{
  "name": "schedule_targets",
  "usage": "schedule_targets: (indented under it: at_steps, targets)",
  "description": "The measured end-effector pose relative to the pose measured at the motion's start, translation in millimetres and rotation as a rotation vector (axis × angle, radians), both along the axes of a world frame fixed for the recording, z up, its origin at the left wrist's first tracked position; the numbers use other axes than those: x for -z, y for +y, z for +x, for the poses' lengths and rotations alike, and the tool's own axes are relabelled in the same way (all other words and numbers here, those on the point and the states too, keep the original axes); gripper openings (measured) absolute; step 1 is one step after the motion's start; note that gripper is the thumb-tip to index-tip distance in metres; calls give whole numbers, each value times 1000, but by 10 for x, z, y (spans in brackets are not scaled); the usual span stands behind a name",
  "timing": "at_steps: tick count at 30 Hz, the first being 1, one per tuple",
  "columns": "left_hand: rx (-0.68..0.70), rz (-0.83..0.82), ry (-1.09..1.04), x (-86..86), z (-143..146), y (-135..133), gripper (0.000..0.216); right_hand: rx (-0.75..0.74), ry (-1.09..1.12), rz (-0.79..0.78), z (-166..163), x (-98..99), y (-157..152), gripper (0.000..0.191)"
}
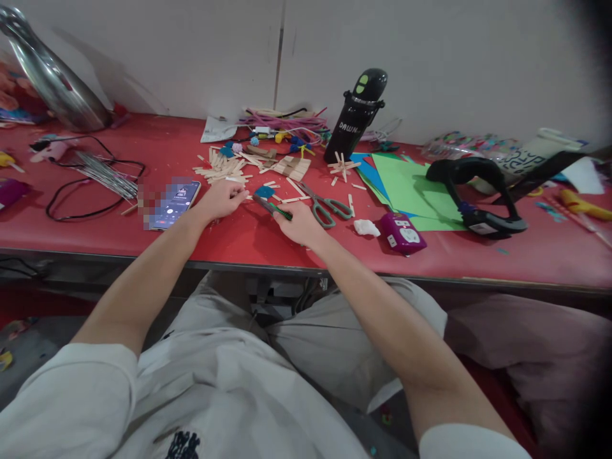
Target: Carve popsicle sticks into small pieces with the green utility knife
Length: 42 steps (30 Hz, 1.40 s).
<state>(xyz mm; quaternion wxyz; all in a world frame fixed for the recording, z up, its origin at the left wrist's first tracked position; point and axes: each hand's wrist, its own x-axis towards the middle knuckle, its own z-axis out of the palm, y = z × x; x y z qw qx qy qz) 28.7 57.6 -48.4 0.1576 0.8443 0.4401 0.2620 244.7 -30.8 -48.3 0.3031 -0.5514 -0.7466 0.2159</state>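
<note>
My left hand (224, 199) is over the red tabletop, thumb and fingertips pinched on the end of a small wooden stick (249, 197). My right hand (300, 223) is wrapped round a utility knife (273, 207) with a green and black handle, its front end angled toward my left hand. Just beyond the knife lies a small blue piece (264, 192). Grey-handled scissors (325, 207) rest beside my right hand, apart from it. A pile of wooden sticks (222, 169) spreads behind my left hand. Farther right stands a star-shaped stick assembly (343, 167).
A phone (174, 205) lies left of my left hand, near thin metal rods (105, 173). On the right are a purple box (402, 233), a white lump (366, 227), green paper sheets (411, 191) and a black head strap (482, 197). A black bottle (354, 121) stands behind.
</note>
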Motion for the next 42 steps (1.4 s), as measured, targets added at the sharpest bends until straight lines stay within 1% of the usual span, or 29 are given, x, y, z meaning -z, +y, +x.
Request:
schedule_targets:
  at_steps: [9, 12, 14, 16, 17, 19, 21, 24, 26, 27, 28, 30, 32, 34, 36, 39, 41, 42]
  targets:
    - [-12, -25, 24, -19, -7, -1, 29, -10, 2, 0, -3, 29, 21, 23]
    - [-21, -13, -6, -39, -13, -7, 30, -1, 15, 11, 17, 28, 3, 24]
    - [-54, -2, -45, -48, -23, -2, 31, 19, 22, 29, 52, 18, -18, 25]
    - [-98, 12, -92, -50, -36, 13, 31, 61, 3, 75, 102, 11, -38, 27]
    - [-118, 14, -108, -49, -42, 23, 31, 95, -27, 118, 129, 12, -45, 29]
    - [-147, 3, -120, -52, -51, 44, 31, 108, -128, 193, 180, 23, -51, 32]
    - [-149, -15, -123, -64, -53, 58, 29, 121, -216, 253, 214, 44, -44, 32]
    - [-116, -20, -154, -110, -56, 24, 27, 128, -188, 326, 226, 63, -13, 33]
    - [-101, -8, -187, -153, -64, -63, 27, 122, -100, 330, 209, 50, 9, 35]
    - [-92, 13, -216, -174, -71, -128, 27, 125, -37, 305, 194, 35, 15, 37]
    - [-68, 5, -254, -191, -79, -206, 28, 128, 37, 262, 173, 16, 16, 40]
    - [-43, -76, -350, -205, -96, -387, 28, 105, 193, 146, 116, -27, -3, 47]
    - [-27, -106, -406, -183, -111, -573, 28, 35, 312, 48, 40, -63, -50, 50]
    - [-14, -97, -437, -128, -119, -732, 28, -31, 368, 6, -45, -78, -116, 50]
    - [10, -121, -458, -60, -115, -850, 30, -82, 399, 6, -125, -75, -182, 45]
    - [17, -110, -461, 14, -94, -959, 30, -108, 405, 32, -215, -52, -256, 29]
    - [12, -105, -480, 27, -81, -1010, 31, -96, 454, 5, -257, -29, -291, 22]
    - [10, -111, -481, 23, -79, -1036, 31, -84, 502, -32, -277, -14, -308, 20]
